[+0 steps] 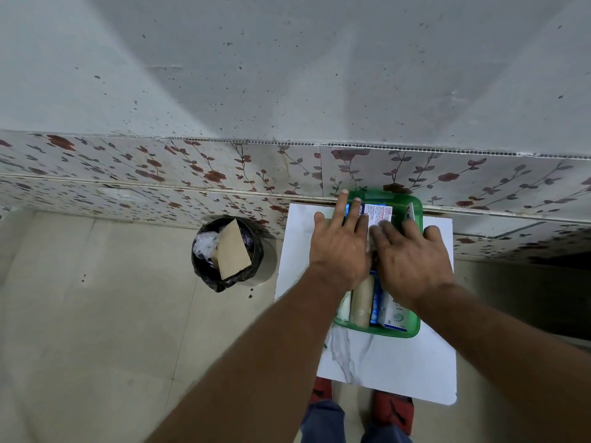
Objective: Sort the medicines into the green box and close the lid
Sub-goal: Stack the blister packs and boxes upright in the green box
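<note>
A green plastic box [412,329] stands open on a small white marble-patterned table [390,369]. Inside it lie several medicine packs: a blue-and-white carton [374,212] at the far end, a beige roll [363,302], a blue strip [376,303] and a white carton [395,313] at the near end. My left hand [340,244] lies flat over the box's left side, fingers spread onto the blue-and-white carton. My right hand [412,254] presses down on the packs beside it, fingers apart. No lid shows. The middle of the box is hidden under both hands.
A round bin [228,251] lined with a black bag, holding a brown card and white plastic, stands on the floor left of the table. A floral-tiled wall [192,174] runs right behind the table. My red shoes [391,409] show under the table's near edge.
</note>
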